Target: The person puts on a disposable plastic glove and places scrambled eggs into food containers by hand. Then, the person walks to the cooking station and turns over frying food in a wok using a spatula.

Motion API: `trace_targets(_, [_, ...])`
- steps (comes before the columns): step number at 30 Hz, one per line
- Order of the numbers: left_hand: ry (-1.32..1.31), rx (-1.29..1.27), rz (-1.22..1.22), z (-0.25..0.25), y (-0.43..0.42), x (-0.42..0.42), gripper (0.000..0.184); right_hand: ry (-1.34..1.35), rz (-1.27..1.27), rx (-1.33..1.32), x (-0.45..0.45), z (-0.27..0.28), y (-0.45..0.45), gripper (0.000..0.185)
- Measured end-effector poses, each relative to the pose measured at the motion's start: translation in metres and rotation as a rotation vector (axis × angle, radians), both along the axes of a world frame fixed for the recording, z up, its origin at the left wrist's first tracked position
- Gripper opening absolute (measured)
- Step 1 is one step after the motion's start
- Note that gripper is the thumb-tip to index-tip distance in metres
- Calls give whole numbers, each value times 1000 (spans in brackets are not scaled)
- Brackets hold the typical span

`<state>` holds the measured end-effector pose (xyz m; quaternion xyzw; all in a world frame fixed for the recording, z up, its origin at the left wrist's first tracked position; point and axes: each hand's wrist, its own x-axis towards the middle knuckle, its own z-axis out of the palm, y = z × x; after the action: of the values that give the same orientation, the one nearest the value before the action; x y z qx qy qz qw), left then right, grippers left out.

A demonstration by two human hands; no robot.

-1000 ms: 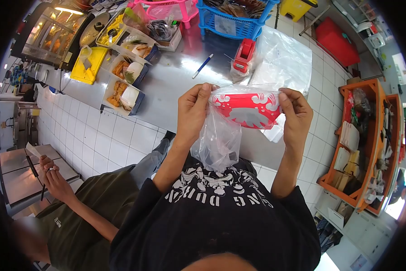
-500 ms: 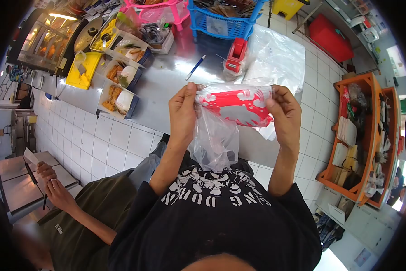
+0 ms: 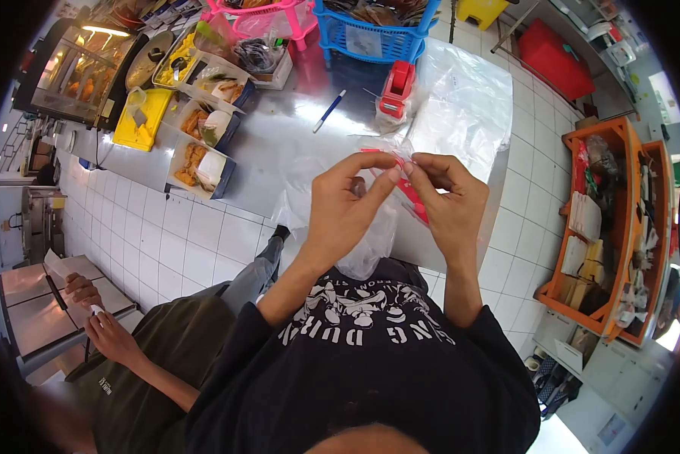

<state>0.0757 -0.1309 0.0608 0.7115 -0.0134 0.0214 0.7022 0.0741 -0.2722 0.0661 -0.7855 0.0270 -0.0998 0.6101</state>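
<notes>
Thin, clear plastic bag (image 3: 371,246) in narrow pinches
It is held by the left hand (image 3: 346,203) and right hand (image 3: 452,198); a red-and-white packet (image 3: 418,209) is partly hidden.

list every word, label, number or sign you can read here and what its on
"NG DUR", upside down: black shirt; neighbouring letters partly lost in folds.
Too small or blurred to read: small print on the co-worker's dark green shirt; white label on the blue basket.
Red pack in the hands: no readable words.
</notes>
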Motion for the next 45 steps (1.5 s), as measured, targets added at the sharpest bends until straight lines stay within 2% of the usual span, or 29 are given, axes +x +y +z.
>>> trace_targets(4, [28, 17, -40, -5, -4, -1, 26, -171, 61, -96, 2, -2, 4, 21])
trace_targets(7, [22, -12, -8, -4, -2, 1, 27, -189, 179, -23, 2, -6, -1, 23])
trace_targets(14, [12, 52, -7, -13, -2, 4, 24, -81, 153, 32, 6, 6, 1, 23])
trace_targets(16, [-52, -12, -10, -17, -3, 4, 23, -139, 183, -104, 8, 8, -2, 24])
trace_targets(20, [-55, -53, -16, -12, -2, 3, 22, -215, 205, -195, 12, 8, -7, 23])
trace_targets(26, [-77, 31, -85, 0, 1, 1, 24, -270, 216, -323, 16, 16, -11, 21])
trace_targets(28, [-93, 244, -67, 1, 3, 1, 26, -438, 217, -397, 19, 7, -12, 16])
trace_targets(30, [-88, 115, -16, -13, 2, 1, 25, -633, 255, -468, 24, -12, -12, 14])
trace_targets(31, [21, -21, 4, -11, 0, 0, 25, -572, 255, -438, 23, -16, -8, 17])
trace_targets(34, [-60, 114, -1, -5, -7, 8, 23, -651, 115, -540, 26, -21, -9, 15])
trace_targets(37, [-144, 39, 2, -9, -16, 14, 20, -613, 45, -559, 26, -19, -15, 14])
trace_targets(42, [-31, 109, -78, 1, -21, 16, 17, -714, 26, -539, 28, -25, -35, 14])
trace_targets(44, [-36, 129, -122, -3, -16, 16, 17, -724, -149, -580, 37, -32, -46, 12])
trace_targets(45, [-39, 138, -155, -6, -12, 15, 16, -660, -127, -529, 39, -28, -57, 9])
